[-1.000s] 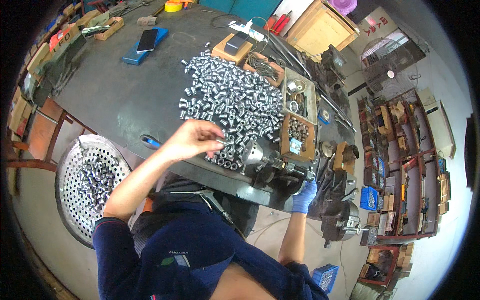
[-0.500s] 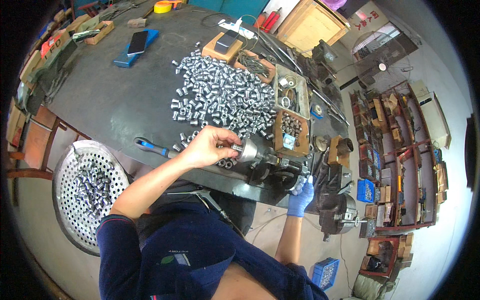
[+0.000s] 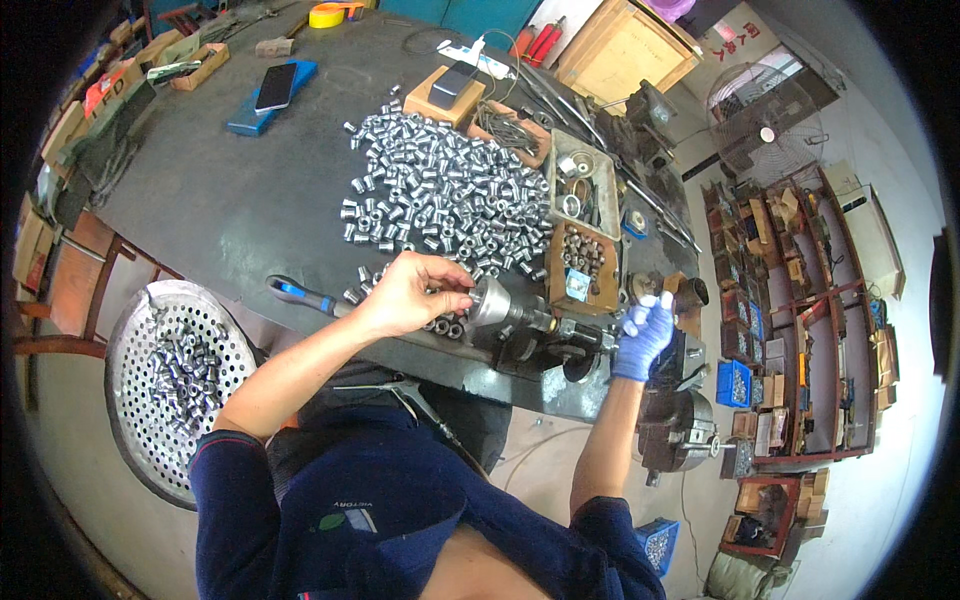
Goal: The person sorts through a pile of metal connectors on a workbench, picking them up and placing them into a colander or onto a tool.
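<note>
My bare left hand (image 3: 425, 293) pinches a small silver metal sleeve (image 3: 476, 298) at the mouth of a cone-shaped metal chuck (image 3: 492, 304). Fingers and chuck hide most of that sleeve. The chuck belongs to a dark bench fixture (image 3: 535, 338) along the near edge of the table. At the fixture's right end, my right hand (image 3: 645, 338), in a blue glove, is raised with its fingers bent and apart; nothing shows in them. A heap of similar sleeves (image 3: 450, 190) lies just beyond my left hand. More sleeves (image 3: 190, 375) rest on a round perforated metal seat (image 3: 135, 380) at left.
A blue-and-black handled tool (image 3: 300, 295) lies left of my left hand. Beyond the fixture stand a cardboard box of small parts (image 3: 600, 293) and a grey tray (image 3: 590, 205). A bench vise (image 3: 675, 430) sits close to my right forearm. An air gun (image 3: 425, 408) hangs near my waist.
My right hand has moved up and slightly right, away from the lower side of the fixture's end. My left hand stays at the chuck with the sleeve.
</note>
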{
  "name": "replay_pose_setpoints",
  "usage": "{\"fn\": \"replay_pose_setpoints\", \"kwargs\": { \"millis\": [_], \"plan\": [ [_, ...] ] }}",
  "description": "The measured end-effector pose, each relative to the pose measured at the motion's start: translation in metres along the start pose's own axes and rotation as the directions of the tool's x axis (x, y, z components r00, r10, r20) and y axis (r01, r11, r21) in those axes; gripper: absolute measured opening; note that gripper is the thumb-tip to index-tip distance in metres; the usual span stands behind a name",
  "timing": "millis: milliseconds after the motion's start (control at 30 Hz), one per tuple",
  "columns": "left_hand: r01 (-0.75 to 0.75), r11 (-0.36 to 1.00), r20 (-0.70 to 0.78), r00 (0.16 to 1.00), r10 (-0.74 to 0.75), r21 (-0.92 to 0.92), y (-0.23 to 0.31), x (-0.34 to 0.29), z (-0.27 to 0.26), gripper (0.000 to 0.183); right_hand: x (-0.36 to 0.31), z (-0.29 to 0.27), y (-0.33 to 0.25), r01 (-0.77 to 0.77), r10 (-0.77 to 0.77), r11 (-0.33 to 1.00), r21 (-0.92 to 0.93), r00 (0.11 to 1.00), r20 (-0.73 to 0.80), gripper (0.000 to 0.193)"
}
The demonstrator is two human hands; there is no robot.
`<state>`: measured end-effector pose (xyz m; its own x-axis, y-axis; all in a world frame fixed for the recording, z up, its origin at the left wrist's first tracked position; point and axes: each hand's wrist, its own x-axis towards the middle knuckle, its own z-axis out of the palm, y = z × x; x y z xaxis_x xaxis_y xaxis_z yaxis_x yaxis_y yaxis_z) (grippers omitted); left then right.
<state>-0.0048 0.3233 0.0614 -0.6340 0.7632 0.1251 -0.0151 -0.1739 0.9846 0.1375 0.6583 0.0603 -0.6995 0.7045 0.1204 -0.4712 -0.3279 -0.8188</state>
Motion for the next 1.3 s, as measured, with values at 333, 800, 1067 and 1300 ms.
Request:
{"fn": "replay_pose_setpoints", "kwargs": {
  "millis": [333,800,1067,1300],
  "plan": [
    [-0.078,0.996,0.014,0.997,0.077,0.039,-0.009,0.004,-0.002,0.017,-0.041,-0.032,0.065,-0.234,0.183,0.967,-0.104,0.917,-0.354,0.026],
    [0.108,0.980,0.072,0.993,-0.097,-0.166,-0.007,0.008,-0.005,0.013,-0.012,0.006,0.000,0.069,-0.081,0.993,-0.092,0.986,-0.143,0.026],
    [0.123,0.962,0.070,0.992,-0.109,-0.242,-0.005,0.005,-0.008,0.016,-0.099,-0.024,-0.012,0.039,-0.040,0.998,-0.056,0.999,-0.031,0.036],
    [0.134,0.962,0.070,0.990,-0.120,-0.238,0.004,0.004,-0.009,0.017,-0.037,-0.073,0.067,-0.158,0.062,0.961,-0.228,0.922,-0.382,0.025]
  ]
}}
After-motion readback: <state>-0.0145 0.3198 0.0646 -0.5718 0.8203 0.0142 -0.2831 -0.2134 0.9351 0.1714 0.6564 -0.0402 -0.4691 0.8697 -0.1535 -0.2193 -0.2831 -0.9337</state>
